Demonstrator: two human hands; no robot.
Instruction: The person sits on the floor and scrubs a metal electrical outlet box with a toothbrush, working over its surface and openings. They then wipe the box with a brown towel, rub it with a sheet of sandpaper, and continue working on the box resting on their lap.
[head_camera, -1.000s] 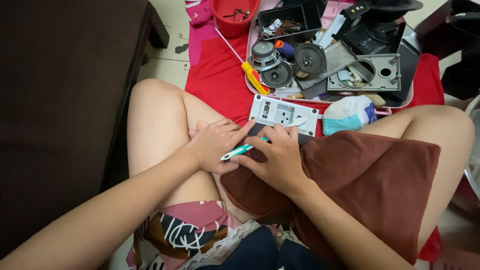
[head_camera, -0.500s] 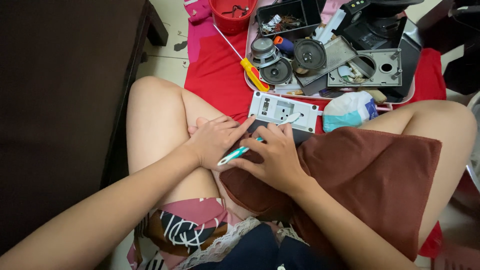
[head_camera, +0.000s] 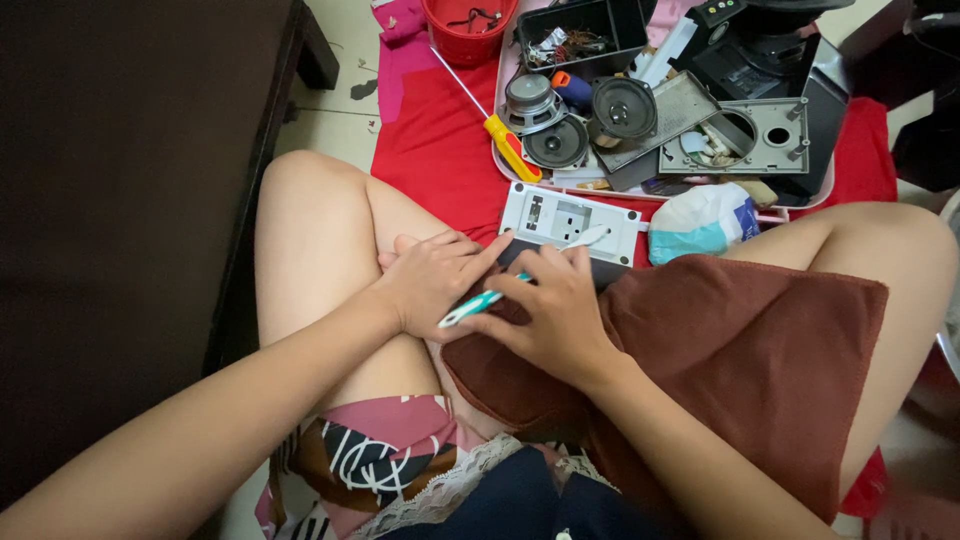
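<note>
Brown cloth (head_camera: 740, 370) covers the lap and hides whatever lies under both hands, so the dark object (head_camera: 560, 262) beneath the fingers shows only as a thin edge and cannot be made out. The right hand (head_camera: 555, 315) is closed around a slim teal-and-white tool (head_camera: 478, 304), its white tip (head_camera: 590, 237) reaching past the fingertips toward a white socket panel (head_camera: 570, 218) just beyond them. The left hand (head_camera: 435, 280) lies flat and loosely spread, touching the right hand and pressing on the cloth's edge; whether it grips anything cannot be told. Beyond the panel a pale tray (head_camera: 815, 195), cut off at the top, holds loose speakers (head_camera: 622, 106), a grey plate (head_camera: 765, 135) and a black box (head_camera: 580, 32) of small parts. Farther out, a red tub (head_camera: 468, 35) holds a wire, cropped by the frame. A yellow-handled screwdriver (head_camera: 510, 148) lies on the red cloth (head_camera: 440, 140), and a white-and-blue packet (head_camera: 700, 222) sits to the right of the panel.
</note>
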